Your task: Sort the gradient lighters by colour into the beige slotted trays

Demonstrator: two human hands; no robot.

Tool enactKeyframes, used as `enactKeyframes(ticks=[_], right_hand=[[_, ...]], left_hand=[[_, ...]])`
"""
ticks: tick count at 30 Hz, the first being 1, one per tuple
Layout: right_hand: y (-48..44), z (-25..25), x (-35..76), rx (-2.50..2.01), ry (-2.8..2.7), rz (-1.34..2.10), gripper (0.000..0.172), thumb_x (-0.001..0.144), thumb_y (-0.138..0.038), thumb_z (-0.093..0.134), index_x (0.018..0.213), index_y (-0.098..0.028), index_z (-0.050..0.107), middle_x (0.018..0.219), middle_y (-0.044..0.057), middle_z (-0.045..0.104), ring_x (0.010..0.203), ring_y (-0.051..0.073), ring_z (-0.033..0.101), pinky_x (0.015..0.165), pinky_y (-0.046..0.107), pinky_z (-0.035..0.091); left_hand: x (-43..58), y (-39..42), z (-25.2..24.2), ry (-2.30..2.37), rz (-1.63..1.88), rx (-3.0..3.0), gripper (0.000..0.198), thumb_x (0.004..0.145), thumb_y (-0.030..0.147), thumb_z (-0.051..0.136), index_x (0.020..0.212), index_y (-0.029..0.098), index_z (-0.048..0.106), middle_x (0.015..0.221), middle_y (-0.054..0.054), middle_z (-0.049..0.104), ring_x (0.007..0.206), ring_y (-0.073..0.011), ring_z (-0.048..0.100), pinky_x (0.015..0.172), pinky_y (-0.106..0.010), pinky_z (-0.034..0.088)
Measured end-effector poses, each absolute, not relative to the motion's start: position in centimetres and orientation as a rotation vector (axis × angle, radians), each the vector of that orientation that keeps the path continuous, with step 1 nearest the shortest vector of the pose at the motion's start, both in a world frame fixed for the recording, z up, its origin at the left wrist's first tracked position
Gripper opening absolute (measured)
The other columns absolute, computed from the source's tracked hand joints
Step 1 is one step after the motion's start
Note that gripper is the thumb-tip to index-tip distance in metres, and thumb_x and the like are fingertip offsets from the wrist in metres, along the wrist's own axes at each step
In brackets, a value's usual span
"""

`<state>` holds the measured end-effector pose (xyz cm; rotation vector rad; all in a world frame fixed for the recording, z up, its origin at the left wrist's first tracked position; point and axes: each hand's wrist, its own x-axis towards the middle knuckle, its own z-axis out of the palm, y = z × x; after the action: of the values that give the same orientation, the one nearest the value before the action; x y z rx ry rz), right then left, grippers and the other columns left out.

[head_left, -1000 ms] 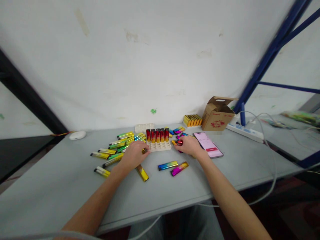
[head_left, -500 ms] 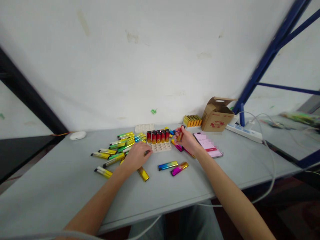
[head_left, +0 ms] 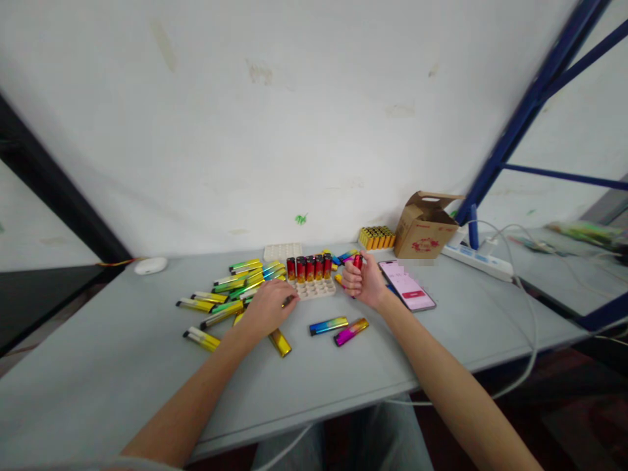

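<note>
My right hand [head_left: 362, 282] is closed in a fist round a red lighter [head_left: 358, 261], held upright with its top showing above the fingers, beside the phone. Low over the table, my left hand [head_left: 267, 304] has curled fingers; a small dark-and-gold bit shows at the fingertips, mostly hidden. Between the hands is a white tray [head_left: 321, 288] of round hollows, with several red-and-gold lighters [head_left: 310, 268] standing in its back row. Yellow and green lighters [head_left: 230, 311] lie loose around my left hand. A blue-and-gold lighter [head_left: 328, 326] and a magenta-and-gold lighter [head_left: 351, 331] lie in front.
Behind stand another white tray [head_left: 283, 252] and a block of upright yellow pieces [head_left: 377, 238]. An open cardboard box [head_left: 424, 229], a phone [head_left: 407, 288] and a power strip [head_left: 478, 260] are on the right. A white case [head_left: 150, 265] sits far left.
My right hand has turned into a fist, thumb side up, and the lighter in it now stands upright. My left hand stays nearly still.
</note>
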<state>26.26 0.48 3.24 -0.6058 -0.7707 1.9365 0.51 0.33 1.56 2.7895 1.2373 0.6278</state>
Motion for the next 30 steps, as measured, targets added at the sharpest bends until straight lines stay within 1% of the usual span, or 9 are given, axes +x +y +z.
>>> enactKeyframes(ticks=[5, 10, 14, 21, 25, 30], right_hand=[[0.4, 3.2, 25.5, -0.675, -0.824, 1.873, 0.050, 0.087, -0.060, 0.033, 0.055, -0.023, 0.024, 0.045, -0.009, 0.015, 0.041, 0.008, 0.006, 0.034, 0.018, 0.013], [0.4, 3.0, 24.7, -0.764, -0.863, 1.842, 0.043, 0.087, -0.053, 0.030, 0.057, -0.023, 0.026, 0.045, -0.010, 0.017, 0.039, 0.008, 0.006, 0.034, 0.018, 0.010], [0.2, 3.1, 24.2, -0.856, -0.901, 1.818, 0.039, 0.088, -0.048, 0.027, 0.058, -0.024, 0.026, 0.045, -0.010, 0.017, 0.039, 0.008, 0.006, 0.034, 0.019, 0.009], [0.2, 2.8, 24.0, -0.914, -0.952, 1.711, 0.037, 0.086, -0.049, 0.033, 0.060, -0.024, 0.024, 0.046, -0.010, 0.016, 0.040, 0.008, 0.005, 0.035, 0.019, 0.008], [0.3, 2.6, 24.1, -0.893, -0.954, 1.727, 0.038, 0.085, -0.052, 0.034, 0.061, -0.024, 0.025, 0.048, -0.010, 0.016, 0.040, 0.008, 0.006, 0.035, 0.019, 0.009], [0.2, 2.8, 24.2, -0.838, -0.924, 1.758, 0.038, 0.085, -0.052, 0.034, 0.060, -0.024, 0.028, 0.047, -0.009, 0.018, 0.041, 0.008, 0.007, 0.035, 0.018, 0.009]], left_hand=[[0.5, 0.3, 1.6, 1.239, 0.626, 2.797, 0.020, 0.088, 0.022, 0.052, 0.084, 0.018, 0.071, 0.091, -0.008, 0.073, 0.091, -0.0244, 0.063, 0.088, -0.041, 0.049], [0.6, 0.3, 1.6, 1.245, 0.638, 2.776, 0.019, 0.087, 0.021, 0.052, 0.083, 0.016, 0.070, 0.090, -0.009, 0.073, 0.091, -0.0253, 0.063, 0.088, -0.042, 0.049], [0.7, 0.2, 1.6, 1.254, 0.636, 2.783, 0.018, 0.087, 0.020, 0.053, 0.083, 0.017, 0.070, 0.090, -0.008, 0.073, 0.090, -0.0243, 0.063, 0.088, -0.041, 0.049], [0.8, 0.2, 1.5, 1.266, 0.640, 2.802, 0.017, 0.086, 0.020, 0.054, 0.081, 0.017, 0.069, 0.088, -0.007, 0.072, 0.089, -0.0235, 0.063, 0.085, -0.039, 0.049], [0.7, 0.2, 1.5, 1.268, 0.654, 2.795, 0.017, 0.086, 0.021, 0.054, 0.081, 0.017, 0.069, 0.088, -0.007, 0.072, 0.089, -0.0232, 0.063, 0.085, -0.039, 0.049], [0.7, 0.2, 1.6, 1.256, 0.643, 2.796, 0.017, 0.086, 0.020, 0.053, 0.081, 0.018, 0.069, 0.088, -0.007, 0.072, 0.089, -0.0231, 0.063, 0.086, -0.039, 0.049]])
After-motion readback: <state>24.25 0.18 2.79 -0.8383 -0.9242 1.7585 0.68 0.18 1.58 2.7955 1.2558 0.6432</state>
